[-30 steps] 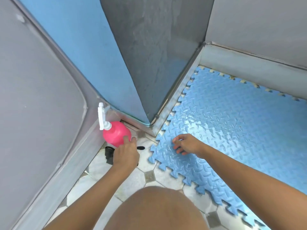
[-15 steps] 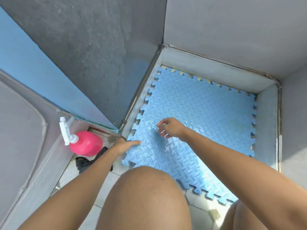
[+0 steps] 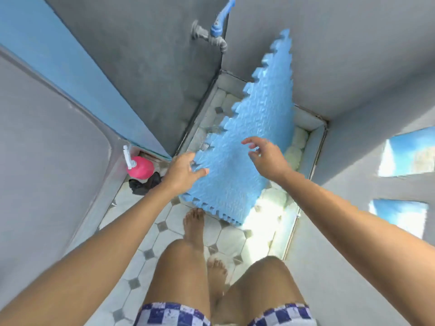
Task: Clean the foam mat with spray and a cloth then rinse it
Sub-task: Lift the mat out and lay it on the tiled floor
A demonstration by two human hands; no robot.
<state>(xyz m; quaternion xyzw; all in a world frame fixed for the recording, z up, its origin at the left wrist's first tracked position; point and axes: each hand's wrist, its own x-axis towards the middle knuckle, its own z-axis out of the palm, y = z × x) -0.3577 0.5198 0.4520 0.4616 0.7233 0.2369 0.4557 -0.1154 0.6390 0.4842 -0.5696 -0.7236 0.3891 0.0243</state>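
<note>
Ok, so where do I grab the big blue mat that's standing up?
Probably by its toothed side edges, coming from each side. The foam mat stands tilted up toward the wall, and its face is too wide and flat to pinch. The left hand grips the left edge, thumb in front; the right hand, open over the face, could take the right edge.

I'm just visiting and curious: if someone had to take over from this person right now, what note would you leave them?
Left hand grips the mat by its left edge; right hand is open over its face.
Mat stands tilted on its near edge, below the tap.
Spray bottle and cloth sit on the floor to the left, so wiping seems done.
Left: rinse; no water runs yet.
</note>
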